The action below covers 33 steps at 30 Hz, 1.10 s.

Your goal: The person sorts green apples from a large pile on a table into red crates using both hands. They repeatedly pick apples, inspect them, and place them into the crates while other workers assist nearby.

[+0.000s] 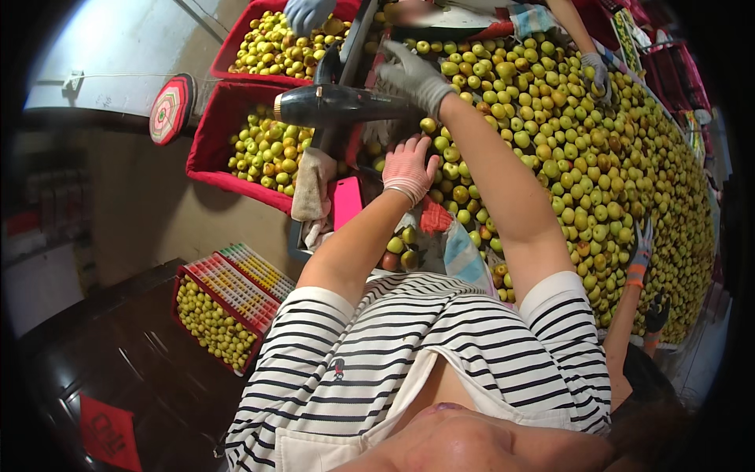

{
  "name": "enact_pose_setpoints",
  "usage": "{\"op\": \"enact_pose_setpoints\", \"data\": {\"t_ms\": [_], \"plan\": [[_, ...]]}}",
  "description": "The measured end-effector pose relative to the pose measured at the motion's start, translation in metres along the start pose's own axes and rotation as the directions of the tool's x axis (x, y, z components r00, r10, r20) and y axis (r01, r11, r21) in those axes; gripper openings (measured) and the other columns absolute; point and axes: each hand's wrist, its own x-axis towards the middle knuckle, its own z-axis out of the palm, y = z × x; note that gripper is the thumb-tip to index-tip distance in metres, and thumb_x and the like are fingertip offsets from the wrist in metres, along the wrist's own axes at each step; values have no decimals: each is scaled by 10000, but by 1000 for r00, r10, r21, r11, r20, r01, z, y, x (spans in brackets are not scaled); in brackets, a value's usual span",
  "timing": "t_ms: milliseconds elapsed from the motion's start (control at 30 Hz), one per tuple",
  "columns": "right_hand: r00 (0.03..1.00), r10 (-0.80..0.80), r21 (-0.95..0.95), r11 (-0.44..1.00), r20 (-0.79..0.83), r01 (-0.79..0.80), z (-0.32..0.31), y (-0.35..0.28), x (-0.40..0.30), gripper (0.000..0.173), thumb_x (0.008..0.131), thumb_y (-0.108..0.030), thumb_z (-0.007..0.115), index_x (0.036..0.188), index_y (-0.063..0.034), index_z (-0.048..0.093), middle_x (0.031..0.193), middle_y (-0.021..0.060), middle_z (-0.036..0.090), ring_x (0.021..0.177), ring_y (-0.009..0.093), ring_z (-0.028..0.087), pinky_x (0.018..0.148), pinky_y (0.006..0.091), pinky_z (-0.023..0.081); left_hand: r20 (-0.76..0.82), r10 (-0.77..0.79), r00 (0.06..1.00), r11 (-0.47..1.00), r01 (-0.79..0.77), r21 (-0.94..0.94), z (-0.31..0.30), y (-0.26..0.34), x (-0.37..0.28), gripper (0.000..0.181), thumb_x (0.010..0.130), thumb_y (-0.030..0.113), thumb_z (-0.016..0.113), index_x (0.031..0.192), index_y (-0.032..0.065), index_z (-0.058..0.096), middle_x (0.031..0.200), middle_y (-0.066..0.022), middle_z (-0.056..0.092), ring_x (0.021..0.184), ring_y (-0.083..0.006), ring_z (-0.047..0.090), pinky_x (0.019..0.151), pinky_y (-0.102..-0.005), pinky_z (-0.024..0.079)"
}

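My left hand (408, 168), in a pink-and-white striped glove, rests palm down with its fingers spread at the left edge of the pile of green-yellow jujube-like fruit (590, 171). Nothing shows in its grasp; its palm is hidden. Farther forward, my right hand (413, 76), in a grey glove, reaches over the near-left part of the pile with its index finger stretched out. Whether it holds anything underneath cannot be seen. A black hair dryer (348, 106) lies across the dark ledge, its front end beside my right wrist. Left of my left forearm are a pink phone or case (345, 202) and a folded beige cloth (312, 183).
Two red cloth-lined bins (203, 138) of fruit stand at the left, a co-worker's gloved hand (309, 15) over the upper one. Other co-workers' gloved hands (597, 74) (642, 253) touch the pile at right. A fruit crate with colourful grids (236, 277) sits lower left.
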Motion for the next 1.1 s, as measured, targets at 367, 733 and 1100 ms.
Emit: {"op": "enact_pose_setpoints", "data": {"t_ms": [367,733,1100], "plan": [[987,148,-884,468,57,-19,-64,92,-296,737,848,-437,610,1450,-114,335,1484,155,338,1377,334,311,1165,440,222,42,4,999,999,-6,47,-4,3,0,461,885,382,550,1274,138,514,1266,-107,550,1075,-329,558,856,-457,463],[993,-9,-877,469,-119,-101,-2,91,-232,783,819,-520,631,1445,-136,359,1478,222,296,1354,373,298,1158,489,146,31,49,998,995,-51,90,5,0,2,511,924,394,504,1365,143,445,1378,-110,479,1157,-337,523,922,-453,443],[976,-90,-671,738,-200,-70,19,117,-114,538,848,-342,576,1344,-147,498,1414,113,444,1320,291,393,1147,418,239,22,45,999,996,-46,74,4,2,3,559,941,390,466,1416,110,371,1357,-137,489,1152,-360,518,916,-468,444]]}}
